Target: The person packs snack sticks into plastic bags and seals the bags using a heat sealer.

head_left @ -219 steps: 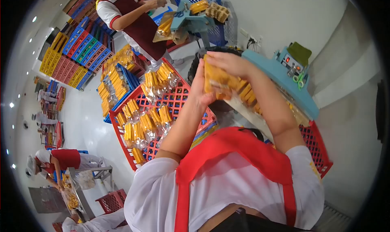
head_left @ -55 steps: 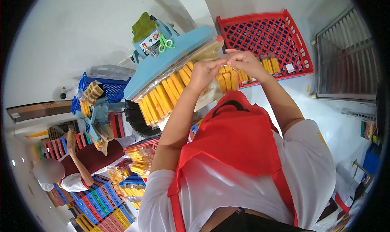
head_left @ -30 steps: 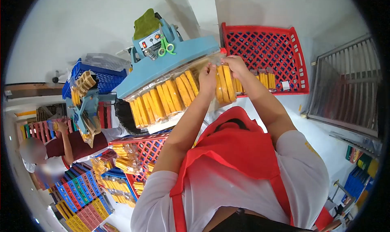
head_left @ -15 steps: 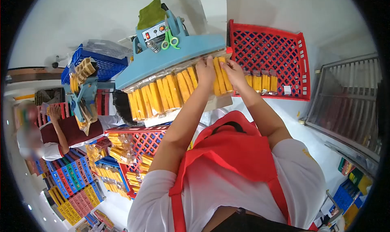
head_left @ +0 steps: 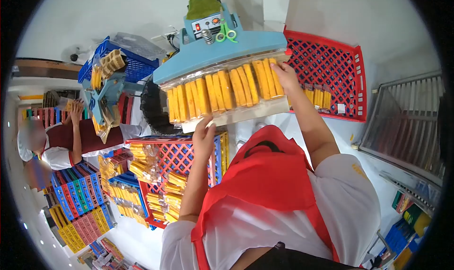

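Note:
Several clear packs of yellow sticks (head_left: 218, 91) stand side by side on the pale ledge of a light blue sealing machine (head_left: 222, 50). My right hand (head_left: 285, 77) is at the right end of the row, its fingers against the last pack (head_left: 268, 78). Below the ledge's front edge, near the left-hand packs, is my left hand (head_left: 203, 137), its fingers loosely curled; no object shows in it. Green-handled scissors (head_left: 226, 33) hang on the machine's control box, with a green cloth (head_left: 203, 4) on top.
At the right is a red crate (head_left: 326, 71) with small packs. Another red crate (head_left: 177, 156) with yellow packs stands below left. A co-worker (head_left: 64, 137) is at a second blue machine (head_left: 106, 97), near a blue crate (head_left: 137, 67). A barred metal rack (head_left: 402, 121) stands far right.
The view has swung from the crates on the left to the machine. My left hand has left the packs and moved down and left. The right-end pack now stands in line with the row.

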{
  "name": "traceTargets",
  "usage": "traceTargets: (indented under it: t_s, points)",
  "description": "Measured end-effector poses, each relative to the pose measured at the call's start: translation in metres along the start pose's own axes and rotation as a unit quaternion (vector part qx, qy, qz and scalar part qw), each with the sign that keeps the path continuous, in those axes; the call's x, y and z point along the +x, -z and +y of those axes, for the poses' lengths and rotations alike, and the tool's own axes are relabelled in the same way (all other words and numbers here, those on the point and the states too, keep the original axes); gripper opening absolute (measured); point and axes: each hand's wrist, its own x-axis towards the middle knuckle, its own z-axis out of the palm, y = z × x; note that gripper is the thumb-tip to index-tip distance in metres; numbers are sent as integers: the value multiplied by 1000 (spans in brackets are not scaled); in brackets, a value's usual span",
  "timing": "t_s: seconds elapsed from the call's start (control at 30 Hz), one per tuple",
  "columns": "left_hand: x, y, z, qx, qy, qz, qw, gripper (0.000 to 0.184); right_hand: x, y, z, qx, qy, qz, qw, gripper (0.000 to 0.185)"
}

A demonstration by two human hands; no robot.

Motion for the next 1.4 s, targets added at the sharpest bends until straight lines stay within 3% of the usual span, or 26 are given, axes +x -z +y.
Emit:
traceTargets:
  t_s: [0.07,0.2,0.27,0.6,0.73,0.87,1.0,1.13,1.2,1.3,1.4]
  points:
    - [-21,25,-20,-91,74,54,992,27,-2,0,-3,31,-6,-14,999,30]
    - [-50,65,-62,-93,95,92,987,27,1,0,-4,-22,-10,0,1000,31]
    - [-56,76,-81,-135,104,122,978,28,-1,-1,-5,35,-14,-25,999,32]
    - [-44,93,-103,-92,97,76,988,29,-13,-11,-16,-1,-20,16,1000,34]
    - [-40,93,-116,-141,103,98,980,29,-16,-12,-21,-6,-30,-3,1000,37]
    - [-29,82,-110,-159,105,165,968,29,-12,-13,-14,-74,2,54,996,38]
    - [1,69,-88,-79,104,148,980,31,-17,-17,-20,-105,6,68,992,37]
    - [15,53,-100,-207,90,223,948,16,-14,-4,-22,-150,23,18,988,35]
    - [14,52,-99,-193,125,223,947,10,-16,-1,-41,-355,-29,22,934,33]
    - [11,49,-99,-228,127,204,944,9,-11,-13,-66,-461,42,10,886,29]
    - [6,48,-106,-98,82,209,970,15,-12,-33,-78,-447,166,70,876,26]
